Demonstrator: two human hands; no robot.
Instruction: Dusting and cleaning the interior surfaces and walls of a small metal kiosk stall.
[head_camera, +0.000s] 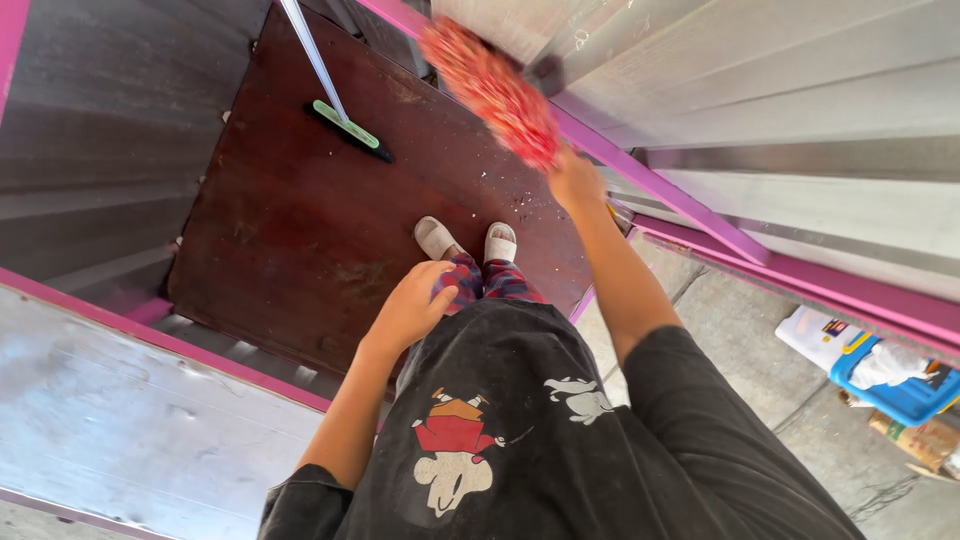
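1. Red and fluffy, the duster (492, 92) is in the right hand (574, 180). It is blurry, so its edges are hard to see.

2. The right hand is shut tight around the bottom end of the duster. The handle is hidden inside the fist.

3. From the fist, the duster goes up and away from the body, leaning a bit to the left. Its long line runs from the hand to the far corner, where the grey metal wall (760, 90) meets the pink bar (660, 185).

4. The fluffy end is far from the hand and close to the wall. I cannot tell if it is touching the wall or only near it.

5. The left hand (412, 305) holds nothing. Its fingers are curled loosely, and it hangs near the body, above the plaid trousers (480, 282). It is well apart from the duster, so the right hand is the near one.

6. Below the hands is a dark brown board floor (300, 230). Two feet in pale slippers (436, 238) stand on it.

7. A broom with a green head (347, 125) lies on the floor, far from both hands, out past the left hand. Small white crumbs lie on the floor under the right hand.
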